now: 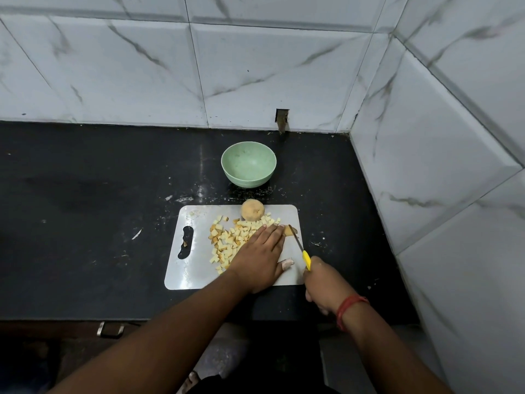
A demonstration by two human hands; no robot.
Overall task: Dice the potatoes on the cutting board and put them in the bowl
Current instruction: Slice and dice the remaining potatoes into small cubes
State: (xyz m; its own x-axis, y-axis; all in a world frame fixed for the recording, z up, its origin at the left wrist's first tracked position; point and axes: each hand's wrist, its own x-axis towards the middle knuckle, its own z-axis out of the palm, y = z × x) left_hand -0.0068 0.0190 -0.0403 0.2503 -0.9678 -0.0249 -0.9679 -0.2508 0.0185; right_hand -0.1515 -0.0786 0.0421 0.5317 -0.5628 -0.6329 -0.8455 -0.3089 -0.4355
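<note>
Your left hand (260,255) lies flat, fingers straight, pressing a potato piece (290,230) at the right edge of the cutting board (181,268). Your right hand (324,282) grips the yellow-handled knife (301,248), blade against that piece. The piece looks firm but wet-cut, so it will likely slide; hold it cut-face down, fingertips clear of the blade. The diced cubes (227,240) are light and loose; scoop them together rather than pinching. The whole potato (252,209) is round and may roll. The green bowl (248,164) sits on the counter (85,194) beyond, with nothing in it.
</note>
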